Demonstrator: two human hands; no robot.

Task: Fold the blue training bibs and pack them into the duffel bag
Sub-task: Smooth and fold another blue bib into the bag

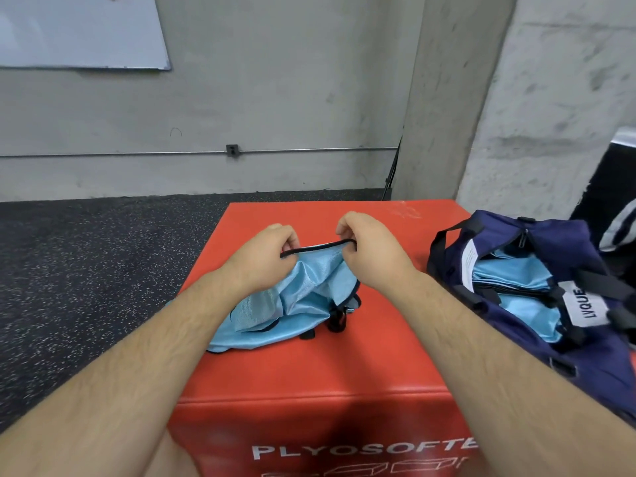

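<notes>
A light blue mesh bib (292, 304) with black trim lies crumpled on the red box (327, 366). My left hand (265, 256) and my right hand (368, 249) each pinch its black-edged top hem, which is stretched taut between them and lifted off the box. The rest of the bib hangs down in folds under my wrists. To the right, the navy duffel bag (557, 359) stands unzipped on the box's right edge, with folded light blue bibs (509, 273) visible inside.
The red foam plyo box stands on a dark speckled rubber floor (86, 270). A grey concrete wall and a pillar (440, 98) rise behind it. A whiteboard (79, 29) hangs at the upper left. A black object (616, 187) sits at the far right.
</notes>
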